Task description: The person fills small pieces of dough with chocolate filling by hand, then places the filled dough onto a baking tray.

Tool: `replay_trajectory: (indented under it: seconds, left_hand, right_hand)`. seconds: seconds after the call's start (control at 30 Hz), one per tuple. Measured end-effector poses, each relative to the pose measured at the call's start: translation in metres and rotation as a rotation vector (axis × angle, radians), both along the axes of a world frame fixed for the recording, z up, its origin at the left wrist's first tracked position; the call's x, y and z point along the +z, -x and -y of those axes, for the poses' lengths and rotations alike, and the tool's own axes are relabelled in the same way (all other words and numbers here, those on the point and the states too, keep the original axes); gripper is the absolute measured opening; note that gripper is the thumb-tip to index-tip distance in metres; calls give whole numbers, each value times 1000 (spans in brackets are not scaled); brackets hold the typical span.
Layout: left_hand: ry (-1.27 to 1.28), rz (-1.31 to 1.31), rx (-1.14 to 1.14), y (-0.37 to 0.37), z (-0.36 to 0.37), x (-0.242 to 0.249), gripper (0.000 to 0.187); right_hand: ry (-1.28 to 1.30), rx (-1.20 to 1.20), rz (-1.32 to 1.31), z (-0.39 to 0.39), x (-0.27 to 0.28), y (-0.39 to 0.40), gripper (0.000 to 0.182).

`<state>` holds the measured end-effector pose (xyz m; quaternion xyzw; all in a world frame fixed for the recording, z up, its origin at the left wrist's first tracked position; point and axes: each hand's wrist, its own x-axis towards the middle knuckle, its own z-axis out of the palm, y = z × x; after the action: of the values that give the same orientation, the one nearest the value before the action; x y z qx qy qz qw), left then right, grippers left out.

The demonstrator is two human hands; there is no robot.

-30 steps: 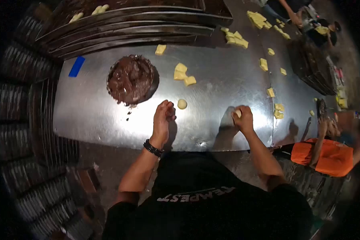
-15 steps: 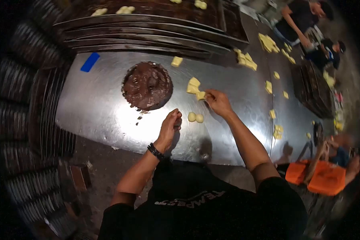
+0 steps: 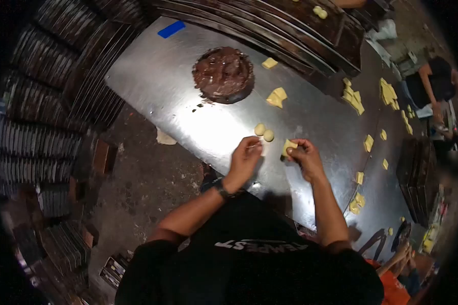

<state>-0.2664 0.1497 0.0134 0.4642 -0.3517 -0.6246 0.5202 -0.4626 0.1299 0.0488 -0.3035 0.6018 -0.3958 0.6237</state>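
My right hand (image 3: 308, 160) pinches a flat piece of yellow dough (image 3: 289, 147) between thumb and fingers, just above the metal table. To its left, my left hand (image 3: 245, 160) has its fingers curled together; whatever may be inside them is hidden. Two round dough balls (image 3: 264, 132) sit side by side on the table, just beyond my left fingertips. Farther back lie more flat dough pieces (image 3: 277, 97). A large mound of glossy brown chocolate-like filling (image 3: 223, 74) is to their left, with small smears at its near edge.
Dark stacked trays (image 3: 290, 48) line the table's far edge. A blue rectangular object (image 3: 171, 29) lies at the far left corner. More yellow dough pieces (image 3: 388, 94) are scattered to the right. Co-workers stand there, one in an orange garment (image 3: 393, 287). Tray racks (image 3: 40, 127) fill the left.
My right hand has lifted a dough piece away from the others and brought it nearer me. My left hand is closer to the dough balls. The view has turned.
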Motion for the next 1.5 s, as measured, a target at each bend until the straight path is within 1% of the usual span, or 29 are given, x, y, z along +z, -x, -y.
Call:
replay_trajectory:
  seconds: [0.03, 0.1, 0.13, 0.17, 0.23, 0.27, 0.3, 0.33, 0.37, 0.4, 0.43, 0.47, 0.5, 0.53, 0.57, 0.63, 0.67, 0.7, 0.77, 0.8, 0.9, 1.0, 1.1, 1.17, 1.23, 1.3, 1.33, 1.43, 1.5]
  left_hand:
    - [126, 41, 59, 13, 4, 8, 27]
    - [210, 18, 153, 25, 11, 25, 25]
    - [271, 61, 269, 28, 18, 36, 20]
    - [208, 17, 270, 22, 23, 46, 16]
    - [246, -18, 170, 5, 28, 50, 13]
    - [292, 3, 37, -2, 29, 36, 25]
    - [312, 56, 18, -11, 29, 32, 30]
    - [339, 109, 1, -19, 32, 30, 36]
    - [368, 162, -14, -28, 36, 28, 42]
    - [439, 409, 24, -35, 41, 20, 57]
    - [290, 253, 28, -42, 44, 14, 59]
    - [141, 99, 29, -50, 46, 8, 60]
    - [-10, -53, 29, -59, 50, 5, 62]
    - [-190, -392, 103, -68, 56, -3, 63]
    - [-213, -357, 184, -83, 61, -11, 59]
    - [-153, -131, 210, -124, 68, -27, 48]
    - [-123, -97, 196, -146, 67, -31, 41]
    - [-94, -63, 183, -168, 65, -29, 34]
    - [-90, -159, 253, -202, 63, -33, 19]
    - [-137, -119, 253, -217, 63, -31, 19]
    - [-142, -134, 251, -247, 62, -31, 19]
    - [-181, -139, 230, -257, 64, -26, 20]
    - [-185, -154, 218, -252, 74, -20, 22]
    - [-188, -202, 229, -244, 82, -15, 23]
    - [-145, -250, 223, -237, 90, -5, 28]
    - [-102, -268, 219, -228, 97, 7, 32]
    - [-87, -267, 215, -220, 99, 14, 34]
    - [-48, -259, 105, -191, 93, 28, 40]
    - [-28, -182, 96, -170, 77, 31, 40]
  right_hand:
    - [62, -51, 80, -11, -4, -16, 25]
    - [172, -58, 142, -27, -5, -50, 24]
    - [166, -31, 276, -28, 0, -56, 30]
    - [156, -4, 408, -29, 8, -59, 37]
    - [89, 115, 592, -28, 26, -61, 50]
    - [31, 206, 644, -23, 38, -62, 57]
    - [-25, 296, 694, -17, 43, -63, 64]
    - [-73, 409, 572, -11, 43, -65, 76]
    - [-118, 484, 533, -3, 46, -71, 76]
    - [-164, 558, 494, 7, 49, -81, 76]
    - [-210, 631, 454, 18, 52, -90, 75]
    - [-210, 620, 533, 28, 39, -98, 64]
    - [-67, 637, 386, 42, 31, -110, 58]
    - [71, 652, 238, 58, 25, -127, 54]
    - [205, 663, 87, 74, 24, -143, 49]
    - [766, 704, -796, 108, 33, -167, 42]
    - [1050, 610, -935, 124, 27, -177, 42]
    - [1074, 597, -1015, 137, 22, -184, 41]
    - [1127, 576, -1167, 159, 10, -198, 37]
    - [1126, 583, -1185, 165, 3, -204, 38]
    - [847, 761, -1326, 168, -10, -212, 39]
    - [571, 658, -916, 179, -2, -207, 27]
    - [122, 599, -216, 187, 2, -186, 25]
    - [39, 487, 44, 167, 5, -195, 33]
    - [22, 278, 551, 149, 3, -201, 37]
    - [-6, 249, 951, 136, 5, -200, 43]
    - [29, 294, 1058, 129, 9, -195, 46]
    - [71, 309, 1100, 105, 18, -166, 46]
    - [73, 227, 863, 94, 20, -135, 44]
